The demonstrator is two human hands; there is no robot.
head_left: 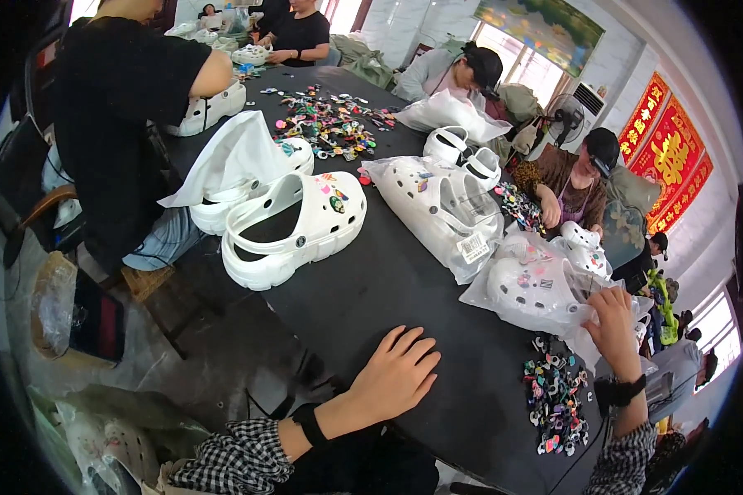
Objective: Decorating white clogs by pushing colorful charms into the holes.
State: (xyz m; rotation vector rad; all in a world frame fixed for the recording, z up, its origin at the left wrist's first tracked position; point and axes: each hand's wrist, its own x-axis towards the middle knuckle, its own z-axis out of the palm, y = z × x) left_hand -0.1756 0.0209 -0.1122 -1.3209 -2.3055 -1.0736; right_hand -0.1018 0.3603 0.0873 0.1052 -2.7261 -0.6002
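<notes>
A bagged white clog is seen on the right part of the desk, wrapped in clear plastic and decorated with pink charms. Its near right end is touched by the right grip, whose fingers are bent over the plastic; whether the film is actually pinched cannot be told. The left grip is laid on the near edge of the desk, open and holding nothing, with its fingers spread. A dark band is worn on each wrist.

Just beside the bagged clog, to the left, a larger clear bag is placed, with white footwear enclosed (a pale label is stuck on its near end). Near the right forearm, a heap of small coloured charms is spread. Farther left, an unwrapped white clog is set down, its toe dotted with charms, and just behind it another white clog is partly covered by a white sheet.

On the far part of the desk, a wider charm pile is scattered. The far right side is occupied by a co-worker in a dark cap, and the left side by a co-worker in black. On the right wall, red banners are hung.
</notes>
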